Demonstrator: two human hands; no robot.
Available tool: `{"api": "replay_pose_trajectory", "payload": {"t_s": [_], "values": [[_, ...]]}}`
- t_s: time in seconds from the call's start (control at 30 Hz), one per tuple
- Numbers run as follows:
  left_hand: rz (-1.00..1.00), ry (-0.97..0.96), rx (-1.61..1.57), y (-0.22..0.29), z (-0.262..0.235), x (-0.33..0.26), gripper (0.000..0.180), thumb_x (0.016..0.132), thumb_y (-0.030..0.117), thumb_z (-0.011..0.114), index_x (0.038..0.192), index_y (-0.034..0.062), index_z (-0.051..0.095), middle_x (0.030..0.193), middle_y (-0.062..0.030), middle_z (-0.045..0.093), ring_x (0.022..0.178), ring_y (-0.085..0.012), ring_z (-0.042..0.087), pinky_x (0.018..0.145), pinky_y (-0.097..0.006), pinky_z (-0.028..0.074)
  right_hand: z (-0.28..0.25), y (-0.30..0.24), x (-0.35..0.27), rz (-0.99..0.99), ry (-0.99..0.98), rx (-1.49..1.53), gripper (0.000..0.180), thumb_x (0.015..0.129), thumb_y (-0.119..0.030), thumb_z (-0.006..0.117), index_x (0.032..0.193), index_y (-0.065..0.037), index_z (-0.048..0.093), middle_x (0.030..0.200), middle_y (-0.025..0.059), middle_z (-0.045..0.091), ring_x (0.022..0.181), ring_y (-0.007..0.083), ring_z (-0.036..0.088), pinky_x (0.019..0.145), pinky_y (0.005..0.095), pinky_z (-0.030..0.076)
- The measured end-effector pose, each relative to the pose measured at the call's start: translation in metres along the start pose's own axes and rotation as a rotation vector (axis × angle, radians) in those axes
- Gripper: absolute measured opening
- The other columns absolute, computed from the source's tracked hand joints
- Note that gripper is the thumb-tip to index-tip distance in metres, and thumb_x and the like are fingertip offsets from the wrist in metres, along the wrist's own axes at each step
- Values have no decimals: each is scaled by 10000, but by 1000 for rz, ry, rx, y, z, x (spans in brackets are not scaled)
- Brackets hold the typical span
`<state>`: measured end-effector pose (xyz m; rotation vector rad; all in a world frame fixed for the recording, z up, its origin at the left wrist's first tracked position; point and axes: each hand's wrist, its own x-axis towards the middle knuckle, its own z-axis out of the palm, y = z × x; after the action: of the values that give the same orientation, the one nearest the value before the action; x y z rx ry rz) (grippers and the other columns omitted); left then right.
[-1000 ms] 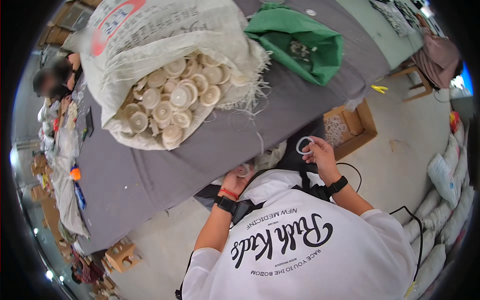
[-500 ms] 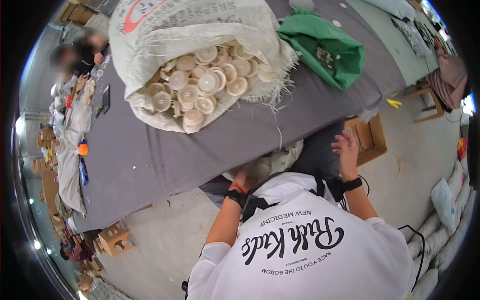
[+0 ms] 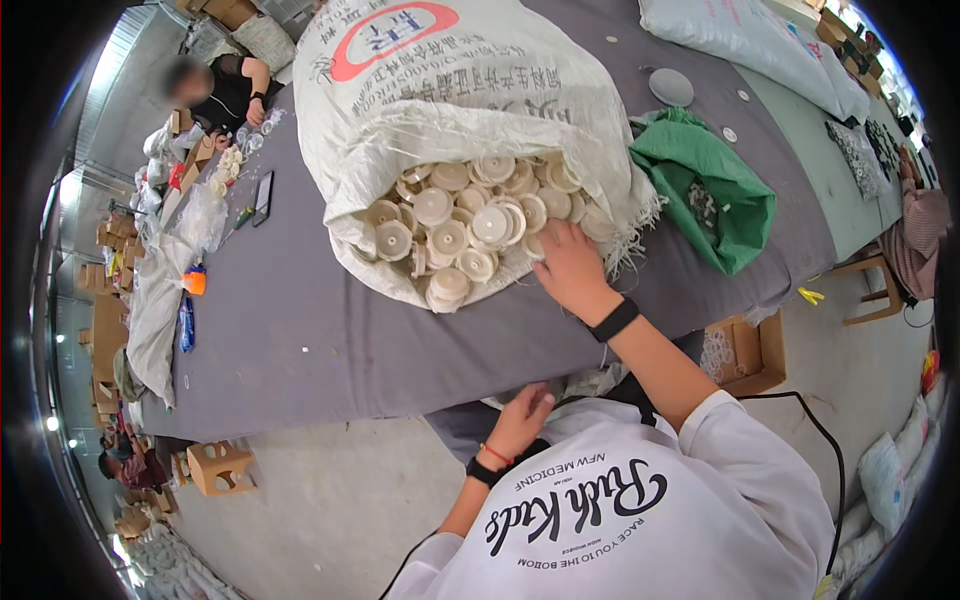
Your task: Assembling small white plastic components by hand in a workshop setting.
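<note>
A white woven sack (image 3: pixel 420 115) lies on the table with its frayed mouth toward me. Many off-white round plastic caps (image 3: pixel 450 237), each with a hub in the middle, fill the opening. My right hand (image 3: pixel 577 270) reaches to the mouth's right side, thumb and fingers apart, the fingertips touching the caps there. My left hand (image 3: pixel 517 425) is low at the table's front edge, above my lap. Its fingers are curled with the thumb against them, and whatever they may hold is hidden. Pale sack cloth (image 3: pixel 597 382) shows in my lap, partly under the table edge.
A green bag (image 3: pixel 705 190) with small dark pieces stands right of the sack on the grey-covered table (image 3: pixel 270 340). Beneath the table's right side sits a cardboard box (image 3: pixel 762 355). A phone (image 3: pixel 263 198) lies at left, near another person (image 3: pixel 225 95).
My right hand has moved from beside the table up and left onto the caps at the sack's mouth. My left hand has risen slightly into clearer view. The view has shifted.
</note>
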<state>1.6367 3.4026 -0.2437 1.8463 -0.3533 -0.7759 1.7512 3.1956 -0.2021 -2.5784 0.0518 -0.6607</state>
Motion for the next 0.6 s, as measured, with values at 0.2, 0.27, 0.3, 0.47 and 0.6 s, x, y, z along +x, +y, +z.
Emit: {"api": "replay_pose_trajectory", "payload": {"t_s": [0.2, 0.27, 0.3, 0.47, 0.6], "values": [[4, -100, -196, 59, -28, -1, 390, 887, 149, 480, 1223, -24, 386, 1067, -131, 562, 978, -167, 534, 849, -266, 406, -17, 3, -17, 88, -153, 276, 199, 779, -208, 567, 800, -13, 530, 761, 135, 536, 726, 312, 519, 641, 378, 420], [95, 133, -370, 65, -29, 3, 416, 877, 125, 493, 1244, -18, 361, 1141, -147, 514, 1007, -179, 519, 868, -278, 402, -51, -18, -37, 294, -340, 601, 229, 836, -211, 517, 779, 11, 516, 638, 115, 512, 595, 229, 507, 562, 344, 402], [148, 166, -360, 68, -28, 8, 438, 866, 95, 505, 1256, -18, 341, 1185, -150, 473, 1028, -186, 505, 880, -289, 398, -53, -21, -53, 334, -395, 829, 260, 859, -251, 505, 788, -1, 513, 632, 57, 509, 567, 136, 485, 521, 284, 400], [109, 53, -275, 55, -19, 24, 360, 848, 95, 548, 1161, -38, 432, 1073, -96, 554, 971, -139, 532, 852, -257, 410, -62, -31, -98, 720, -416, 1220, 301, 906, -314, 434, 820, -40, 526, 626, -18, 505, 487, 37, 457, 424, 172, 349], [11, -62, -630, 66, -13, 20, 424, 846, 85, 552, 1211, -31, 372, 1098, -87, 536, 981, -127, 524, 855, -254, 413, -63, -27, -101, 812, -480, 1385, 303, 917, -301, 405, 837, -40, 535, 621, -22, 499, 483, 29, 441, 421, 175, 346]]}}
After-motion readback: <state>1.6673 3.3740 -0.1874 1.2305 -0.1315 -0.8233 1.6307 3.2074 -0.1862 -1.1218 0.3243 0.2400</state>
